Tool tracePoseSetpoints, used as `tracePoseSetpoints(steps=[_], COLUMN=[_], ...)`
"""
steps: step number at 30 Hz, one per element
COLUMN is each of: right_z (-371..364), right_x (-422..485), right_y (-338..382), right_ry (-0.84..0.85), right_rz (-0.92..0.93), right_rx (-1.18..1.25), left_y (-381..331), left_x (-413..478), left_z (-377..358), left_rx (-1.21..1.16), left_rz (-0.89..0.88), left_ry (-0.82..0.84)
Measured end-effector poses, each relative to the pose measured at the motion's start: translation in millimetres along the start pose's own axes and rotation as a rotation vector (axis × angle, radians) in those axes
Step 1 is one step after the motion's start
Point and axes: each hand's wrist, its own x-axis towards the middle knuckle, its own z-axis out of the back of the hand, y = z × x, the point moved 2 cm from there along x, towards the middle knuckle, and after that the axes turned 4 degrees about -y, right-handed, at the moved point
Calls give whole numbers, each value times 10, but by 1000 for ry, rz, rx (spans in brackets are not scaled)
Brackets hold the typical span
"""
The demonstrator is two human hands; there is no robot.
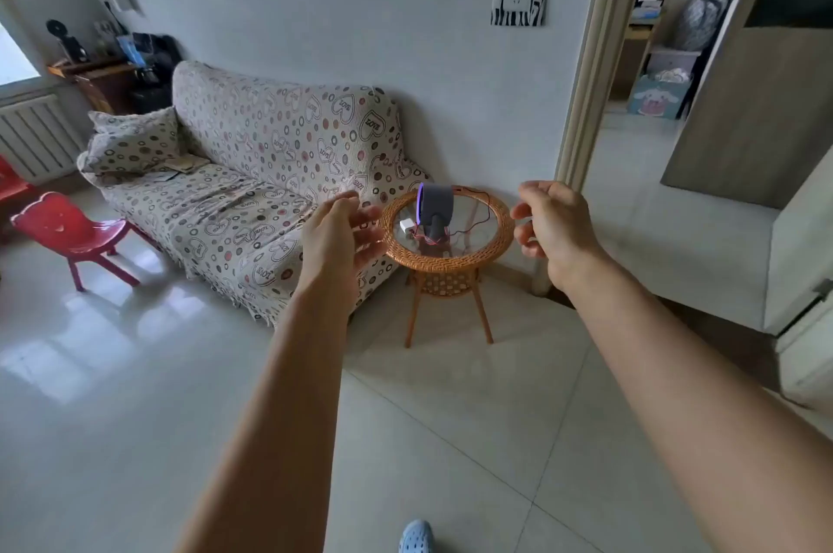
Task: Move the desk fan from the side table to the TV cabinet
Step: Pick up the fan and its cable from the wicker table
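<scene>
A small grey desk fan (436,214) with a purple rim stands upright on the glass top of a round wicker side table (450,262). A thin red cable (469,228) trails from the fan across the glass, and a white plug block (407,227) lies to the fan's left. My left hand (342,232) is stretched out left of the table with fingers apart, holding nothing. On the other side of the table, my right hand (556,223) hangs with its fingers curled loosely and apart, also holding nothing. Neither hand touches the fan. No TV cabinet is in view.
A sofa (252,196) with a patterned cover stands against the wall, touching the table's left side. A red plastic chair (72,232) is on the floor at left. A doorway (640,102) opens to the right of the table. Tiled floor lies between me and the table.
</scene>
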Motion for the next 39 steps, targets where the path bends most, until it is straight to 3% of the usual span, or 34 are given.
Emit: tracePoseSetpoints(steps=[23, 39], right_z=[-1733, -2294], right_x=[1888, 3389], right_y=[-809, -1714], right_ry=[-18, -93], right_rz=[-193, -397], right_rx=[-167, -244], left_y=[391, 1131], left_x=[2652, 4232], left_z=[-4, -414], left_rx=[-1, 51], left_rz=[265, 498], left_ry=[20, -1])
